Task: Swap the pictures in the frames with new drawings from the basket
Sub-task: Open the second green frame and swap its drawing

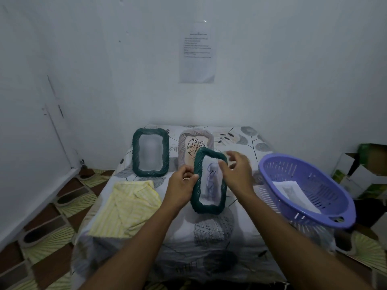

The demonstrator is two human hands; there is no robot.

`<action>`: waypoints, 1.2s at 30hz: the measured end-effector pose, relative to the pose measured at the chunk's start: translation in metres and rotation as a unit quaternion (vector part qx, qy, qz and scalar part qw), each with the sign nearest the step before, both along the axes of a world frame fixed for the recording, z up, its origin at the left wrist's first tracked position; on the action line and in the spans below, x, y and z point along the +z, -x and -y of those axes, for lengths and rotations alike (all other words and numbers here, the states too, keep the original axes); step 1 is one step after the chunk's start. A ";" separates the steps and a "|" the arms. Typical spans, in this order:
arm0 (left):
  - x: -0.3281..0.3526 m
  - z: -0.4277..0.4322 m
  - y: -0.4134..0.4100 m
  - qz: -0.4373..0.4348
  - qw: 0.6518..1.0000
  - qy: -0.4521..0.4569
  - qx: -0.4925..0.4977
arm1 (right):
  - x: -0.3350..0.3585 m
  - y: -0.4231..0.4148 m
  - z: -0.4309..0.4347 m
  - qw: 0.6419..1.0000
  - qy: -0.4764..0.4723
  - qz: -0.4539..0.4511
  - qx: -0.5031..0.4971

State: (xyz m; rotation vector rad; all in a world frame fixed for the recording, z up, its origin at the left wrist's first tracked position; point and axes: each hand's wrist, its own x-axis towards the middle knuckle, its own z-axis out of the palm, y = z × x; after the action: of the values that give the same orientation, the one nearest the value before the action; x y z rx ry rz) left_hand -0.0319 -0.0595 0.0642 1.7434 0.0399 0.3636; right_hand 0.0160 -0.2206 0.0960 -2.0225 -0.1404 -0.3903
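- Leaf-printed cloth [209, 243] covers the small table right below me, in a bare white-walled corner with a patterned floor on both sides.
- Nearest on my left, a crumpled yellow striped cloth [125, 206] lies on the table.
- At centre, both of my bare forearms reach forward to a dark green frame [198, 197], held upright and turned a little. I cannot tell whether its lower edge rests on the cloth.
- My left hand [182, 183] grips the frame's left rim, fingers curled round it.
- My right hand [236, 172] is at the frame's upper right corner, fingers loosely bent and blurred. I cannot tell whether it touches the frame or pinches anything.
- Inside the frame sits a sheet with a blue line drawing [211, 181].
- My reading is that I am working this sheet at the frame's top edge. To do it well, the left hand should hold the rim steady while the right fingertips move the paper straight, without creasing it.
- To my right, a purple basket [335, 216] sits tilted at the table's edge, with a paper sheet [293, 191] inside.
- Farther back, a second green frame [136, 155] stands with a blurred picture, and beside it a pale frame [184, 143] shows a leaf drawing.
- Cardboard boxes [366, 164] sit at far right, and a printed sheet [198, 53] hangs on the wall.
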 end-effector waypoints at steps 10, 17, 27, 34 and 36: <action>0.010 0.020 0.008 0.120 0.975 -0.185 -0.017 | 0.025 0.008 -0.015 0.990 -0.115 -0.078 0.033; 0.017 0.025 0.012 0.127 0.969 -0.208 -0.025 | 0.030 0.009 -0.007 0.987 -0.134 -0.084 0.032; 0.017 -0.011 0.003 -0.046 0.995 -0.086 0.001 | 0.024 0.012 0.016 0.940 -0.274 -0.172 0.108; 0.010 -0.004 0.010 0.000 1.000 -0.009 0.022 | -0.005 0.021 0.008 0.961 -0.230 -0.136 0.069; 0.002 -0.001 0.008 0.007 0.995 -0.031 0.094 | -0.013 0.026 0.003 0.966 -0.222 -0.119 0.050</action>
State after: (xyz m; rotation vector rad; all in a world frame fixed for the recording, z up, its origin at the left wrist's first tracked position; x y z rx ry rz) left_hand -0.0401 -0.0584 0.0664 1.8030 0.1854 0.5183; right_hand -0.0097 -0.2238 0.0827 -1.5956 -0.0024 -0.0980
